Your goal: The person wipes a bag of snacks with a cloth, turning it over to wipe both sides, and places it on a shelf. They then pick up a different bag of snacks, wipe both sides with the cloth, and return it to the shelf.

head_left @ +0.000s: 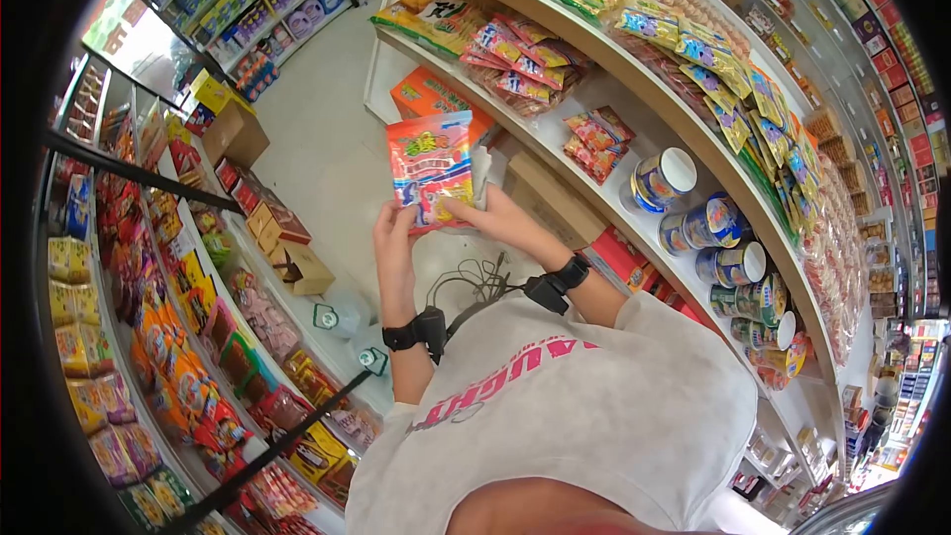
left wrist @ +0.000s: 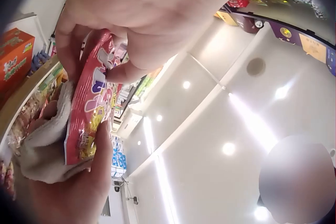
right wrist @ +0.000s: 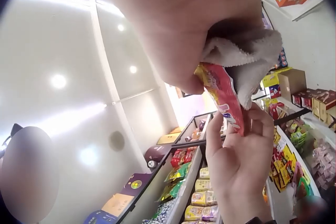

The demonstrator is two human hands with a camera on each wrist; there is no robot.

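A pink, yellow and blue snack packet is held up in front of the chest, its printed face toward the head camera. My left hand pinches its lower left corner, thumb on the front. At the lower right, my right hand grips the packet with the thumb across its front. That same hand also holds a greyish-white cloth, bunched against the back of the packet. In the left wrist view the cloth sticks out between the right fingers and the packet.
To the right, a curved white shelf carries snack bags and several cans. An orange box sits low behind the packet. Racks of bagged snacks line the left, with cardboard boxes beside them. Black cables hang between the wrists.
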